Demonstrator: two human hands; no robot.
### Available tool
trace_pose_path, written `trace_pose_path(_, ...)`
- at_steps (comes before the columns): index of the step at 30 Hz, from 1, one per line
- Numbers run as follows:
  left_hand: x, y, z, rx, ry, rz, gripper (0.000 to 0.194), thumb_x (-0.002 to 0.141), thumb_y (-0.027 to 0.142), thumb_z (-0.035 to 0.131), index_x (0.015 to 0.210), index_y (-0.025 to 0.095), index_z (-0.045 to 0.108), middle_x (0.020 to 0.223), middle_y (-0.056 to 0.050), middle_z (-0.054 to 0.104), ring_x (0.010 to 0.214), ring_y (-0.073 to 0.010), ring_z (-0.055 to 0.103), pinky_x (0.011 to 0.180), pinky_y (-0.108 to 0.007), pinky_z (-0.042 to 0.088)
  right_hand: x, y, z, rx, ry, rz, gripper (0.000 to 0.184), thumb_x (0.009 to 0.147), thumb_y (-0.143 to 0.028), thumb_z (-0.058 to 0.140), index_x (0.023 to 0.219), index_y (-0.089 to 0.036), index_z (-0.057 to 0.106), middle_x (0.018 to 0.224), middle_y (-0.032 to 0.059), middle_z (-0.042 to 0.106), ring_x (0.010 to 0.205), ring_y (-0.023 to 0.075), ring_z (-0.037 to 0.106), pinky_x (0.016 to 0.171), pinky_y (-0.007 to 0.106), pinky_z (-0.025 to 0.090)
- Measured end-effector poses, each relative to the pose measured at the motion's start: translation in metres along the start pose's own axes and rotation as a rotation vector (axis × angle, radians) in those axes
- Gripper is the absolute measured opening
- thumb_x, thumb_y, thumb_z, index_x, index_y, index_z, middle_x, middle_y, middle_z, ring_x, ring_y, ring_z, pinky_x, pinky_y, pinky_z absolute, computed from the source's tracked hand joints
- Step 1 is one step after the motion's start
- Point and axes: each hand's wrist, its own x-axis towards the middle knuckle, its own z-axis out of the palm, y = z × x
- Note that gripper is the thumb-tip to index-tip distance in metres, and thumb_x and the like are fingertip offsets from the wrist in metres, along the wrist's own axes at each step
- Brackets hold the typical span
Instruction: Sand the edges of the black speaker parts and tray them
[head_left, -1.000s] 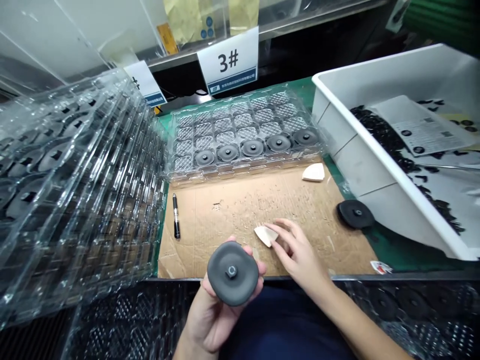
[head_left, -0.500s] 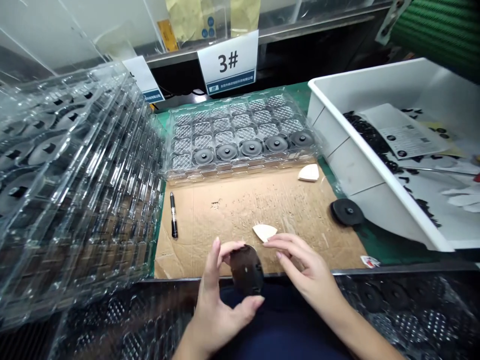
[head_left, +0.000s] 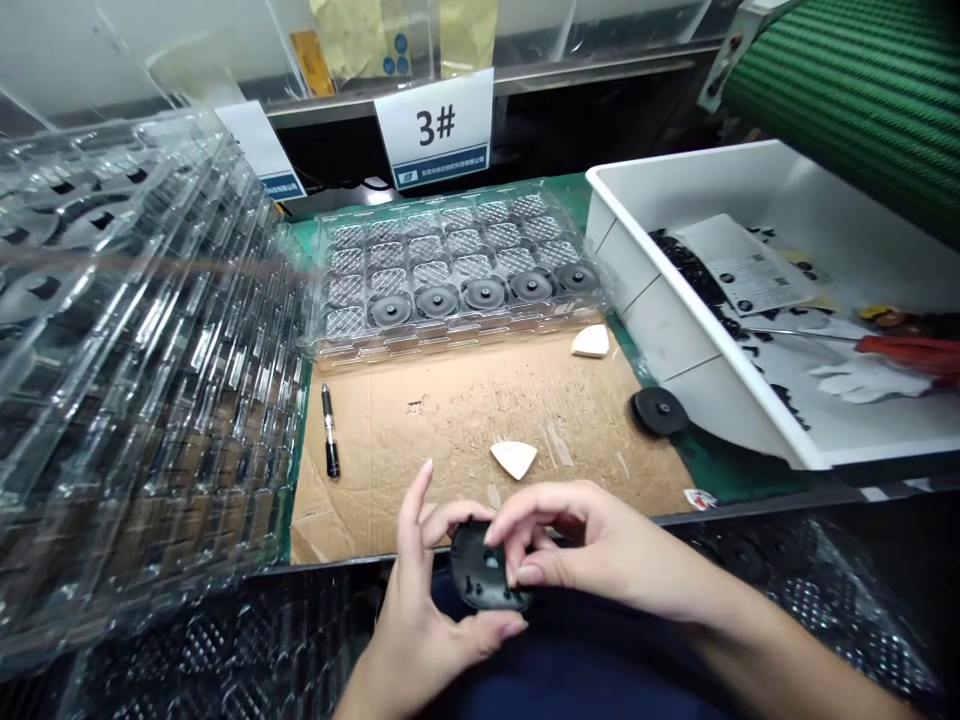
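Note:
My left hand grips a round black plastic cover by its edges, thumb below and fingers above. The cover's inner side, with small pegs along the lower rim, faces up toward me. Over its right part, my right hand is closed with thumb and fingertips pinched together at the cover. Whatever lies between those fingertips is hidden. Just beyond the hands, a white wedge-shaped pad lies on the cardboard sheet.
A clear blister tray holds several black round parts in its front row. Stacked clear trays rise at left. A pen, a second white wedge and black discs lie around the cardboard. A white bin stands right.
My right hand has moved left from beside the white wedge onto the black cover. The cover has been tilted so its inside shows. The whole view has shifted slightly.

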Motion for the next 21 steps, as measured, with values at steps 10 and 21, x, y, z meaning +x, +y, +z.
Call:
trace_pose_path(10,0.001,0.005,-0.004,-0.038,-0.179,-0.144,0.102,0.055,0.045,0.078,0.138,0.035,0.020,0.100,-0.003,0.064,0.094,-0.0259,0.060,0.092,-0.038,0.036,-0.004,-0.001,0.004,0.140,-0.046,0.054,0.007,0.070,-0.015,0.072,0.075,-0.016,0.068,0.073,-0.0023,0.066,0.068,0.0069,0.062,0.067,0.018,0.048)
trace_pose_path(21,0.004,0.004,0.005,0.027,-0.226,-0.123,0.102,0.051,0.042,0.080,0.137,0.034,0.025,0.098,-0.005,0.067,0.089,-0.0264,0.062,0.090,-0.039,0.039,-0.016,0.008,-0.006,0.221,-0.048,0.041,0.007,0.071,-0.012,0.070,0.067,-0.014,0.064,0.067,-0.0016,0.065,0.065,0.0069,0.063,0.067,0.019,0.049)
